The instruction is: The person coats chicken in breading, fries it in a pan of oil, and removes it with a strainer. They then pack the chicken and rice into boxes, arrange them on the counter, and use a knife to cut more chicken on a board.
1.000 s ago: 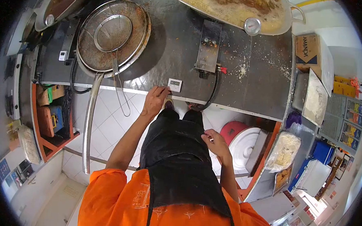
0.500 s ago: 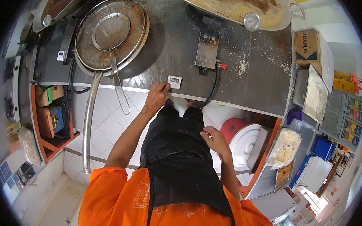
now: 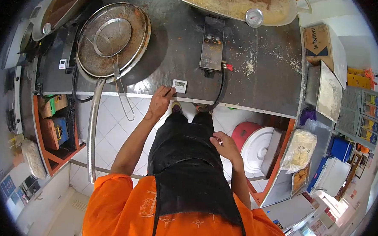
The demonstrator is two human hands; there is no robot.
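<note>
A small white digital timer (image 3: 179, 86) lies near the front edge of the dark metal counter (image 3: 166, 52). My left hand (image 3: 159, 100) touches the timer's lower left side with its fingertips, fingers bent; whether it grips the timer is unclear. My right hand (image 3: 225, 145) hangs in front of the black apron, its fingers loosely curled and apart, holding nothing. Left of the timer, a round mesh strainer (image 3: 112, 38) rests on a larger long-handled sieve (image 3: 84, 55). Behind the timer and to its right stands a metal control box (image 3: 212, 44) with a black hose.
A large pan of yellowish liquid (image 3: 229, 7) with a dial thermometer (image 3: 253, 18) stands at the back. Another pan (image 3: 69, 5) is at the back left, near a second timer (image 3: 63, 64). The sieve's long handle juts past the counter edge. Crumbs (image 3: 250, 66) lie on the right.
The view has shifted slightly, moving the counter items a little left in the frame. My left hand stays at the timer, and my right hand has barely moved.
</note>
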